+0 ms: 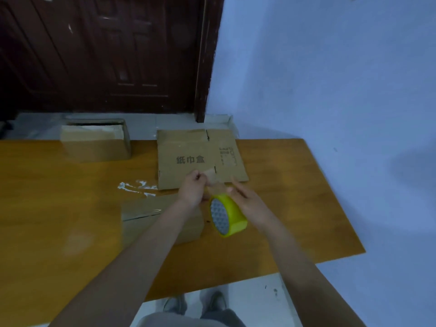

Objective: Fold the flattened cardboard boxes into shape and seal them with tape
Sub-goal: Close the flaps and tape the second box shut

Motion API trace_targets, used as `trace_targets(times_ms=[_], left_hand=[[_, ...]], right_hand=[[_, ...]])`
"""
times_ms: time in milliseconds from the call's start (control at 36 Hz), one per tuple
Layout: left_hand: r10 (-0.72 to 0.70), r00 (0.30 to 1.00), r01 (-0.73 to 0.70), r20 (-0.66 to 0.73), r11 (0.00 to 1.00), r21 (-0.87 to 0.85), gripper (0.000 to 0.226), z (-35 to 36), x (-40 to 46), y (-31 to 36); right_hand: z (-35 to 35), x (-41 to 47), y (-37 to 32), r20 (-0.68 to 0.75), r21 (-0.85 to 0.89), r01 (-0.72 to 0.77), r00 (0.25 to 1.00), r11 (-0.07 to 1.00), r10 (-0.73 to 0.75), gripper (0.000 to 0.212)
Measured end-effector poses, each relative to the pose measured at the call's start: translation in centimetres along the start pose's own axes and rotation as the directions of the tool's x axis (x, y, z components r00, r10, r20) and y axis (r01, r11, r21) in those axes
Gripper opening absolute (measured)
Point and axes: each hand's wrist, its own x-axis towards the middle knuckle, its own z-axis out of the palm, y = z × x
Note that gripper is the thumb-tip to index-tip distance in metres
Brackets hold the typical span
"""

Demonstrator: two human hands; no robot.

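A folded cardboard box [151, 215] stands on the wooden table [59, 208] under my left forearm, clear tape shining along its top seam. My right hand [245, 199] grips a yellow tape roll [227, 215] held in the air beside the box. My left hand [192, 188] pinches the pulled-out tape end [211, 177], stretched a short way from the roll. Beyond my hands a flattened cardboard box [200, 156] with printed characters lies on the table.
Another assembled box [94, 142] sits at the table's far left. Crumpled clear tape scraps [136, 187] lie left of the flat box. A dark wooden door [101, 55] and a blue wall [330, 79] stand behind. The table's right edge runs diagonally.
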Motion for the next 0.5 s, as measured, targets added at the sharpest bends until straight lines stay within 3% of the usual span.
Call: trace_targets(times_ms=[139, 194, 278, 417, 500], left_hand=[[-0.223, 0.975, 0.220, 0.019, 0.940, -0.261, 0.011, -2.9, 1.3, 0.0], [-0.249, 0.967, 0.253, 0.049, 0.929, -0.271, 0.016, -3.3, 1.6, 0.2], [-0.239, 0.971, 0.239, 0.022, 0.953, -0.188, 0.023, -3.5, 2.2, 0.9], [-0.106, 0.994, 0.103, -0.026, 0.989, -0.108, 0.027, -3.1, 3.3, 2.0], [-0.053, 0.998, 0.050, -0.046, 0.996, -0.068, 0.027, -3.2, 3.9, 2.9]], right_hand=[[1.3, -1.6, -0.5, -0.122, 0.227, 0.057, 0.992, 0.972, -0.029, 0.043], [1.7, -2.2, -0.7, -0.057, 0.244, 0.128, 0.991, 0.961, -0.117, 0.022], [2.9, -2.8, -1.3, 0.026, 0.173, 0.184, 0.981, 0.968, -0.191, 0.016], [3.7, -3.3, -2.5, -0.086, 0.174, 0.261, 0.965, 0.949, -0.250, 0.023], [3.7, -3.4, -2.7, -0.099, 0.165, 0.210, 0.976, 0.964, -0.195, 0.044]])
